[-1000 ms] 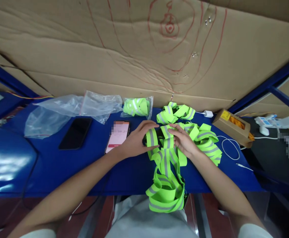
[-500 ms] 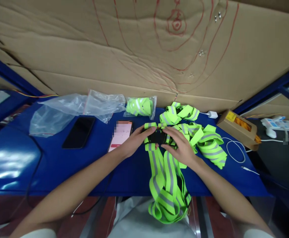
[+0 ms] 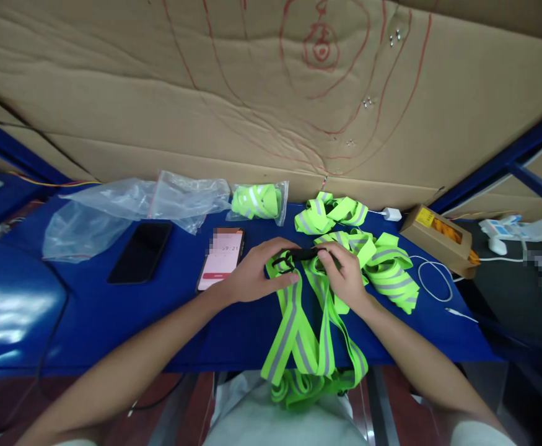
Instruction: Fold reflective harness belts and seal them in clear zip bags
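A neon-green reflective strap (image 3: 289, 325) with a grey stripe hangs in long loops from both my hands, over the table's front edge to my lap. My left hand (image 3: 259, 269) is closed around its left side, beside a black buckle (image 3: 284, 262), with the thumb across the front. A dark band (image 3: 304, 253) runs between the two hands. My right hand (image 3: 344, 271) pinches the band's right end, thumb on top. Behind the right hand lie more bunched reflective straps (image 3: 394, 272), and another bundle (image 3: 331, 212) sits farther back.
On the blue table (image 3: 159, 322), a dark phone (image 3: 140, 253) and a lit phone (image 3: 222, 257) lie to the left. Behind are clear plastic bags (image 3: 189, 195) and a bagged green roll (image 3: 256, 201). Right are a cardboard box (image 3: 438, 241) and a white cable (image 3: 422, 275). Cardboard (image 3: 252, 111) stands behind.
The black part between my hands has turned and now appears as a narrow band. My left hand's thumb has moved lower, and the hanging loops have spread apart.
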A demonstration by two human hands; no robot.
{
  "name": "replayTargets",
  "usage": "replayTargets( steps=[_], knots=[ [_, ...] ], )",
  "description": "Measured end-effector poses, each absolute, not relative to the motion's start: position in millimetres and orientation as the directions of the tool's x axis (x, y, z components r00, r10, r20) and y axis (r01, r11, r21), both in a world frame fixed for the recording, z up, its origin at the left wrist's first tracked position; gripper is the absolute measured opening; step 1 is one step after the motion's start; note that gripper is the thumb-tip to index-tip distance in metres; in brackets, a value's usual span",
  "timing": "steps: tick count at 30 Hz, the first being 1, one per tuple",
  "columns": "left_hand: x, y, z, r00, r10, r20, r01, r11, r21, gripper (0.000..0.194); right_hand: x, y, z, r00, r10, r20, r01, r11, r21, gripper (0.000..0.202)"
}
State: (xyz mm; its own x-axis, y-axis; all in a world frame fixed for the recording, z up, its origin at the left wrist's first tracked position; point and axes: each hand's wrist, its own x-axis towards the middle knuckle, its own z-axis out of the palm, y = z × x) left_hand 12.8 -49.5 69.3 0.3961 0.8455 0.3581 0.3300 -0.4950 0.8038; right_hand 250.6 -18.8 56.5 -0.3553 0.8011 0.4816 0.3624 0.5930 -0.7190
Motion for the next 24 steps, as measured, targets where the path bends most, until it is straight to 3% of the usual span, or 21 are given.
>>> replayTargets(
  steps=[3,12,16,24],
  knots=[
    [16,-51,68,0.398,0.884,0.245,0.400,-0.407,0.821,0.050,253,-18,59,-0.369,0.763,0.531,0.347,0.643,-0.683,0.022],
    [21,-52,71,0.318,0.936,0.149,0.426,-0.282,0.860,0.043,255,-23,54,-0.504,0.597,0.625,0.378,0.803,-0.462,0.035],
    [25,-54,65,0.336,0.925,0.175,0.480,-0.328,0.814,0.040,254,-20,55,-0.611,0.530,0.588,0.383,0.848,-0.366,0.048],
    [33,-62,56,0.300,0.909,0.290,0.615,-0.417,0.670,0.040,254,-23,50,-0.666,0.571,0.481,0.539,0.813,-0.219,0.070]
  ],
)
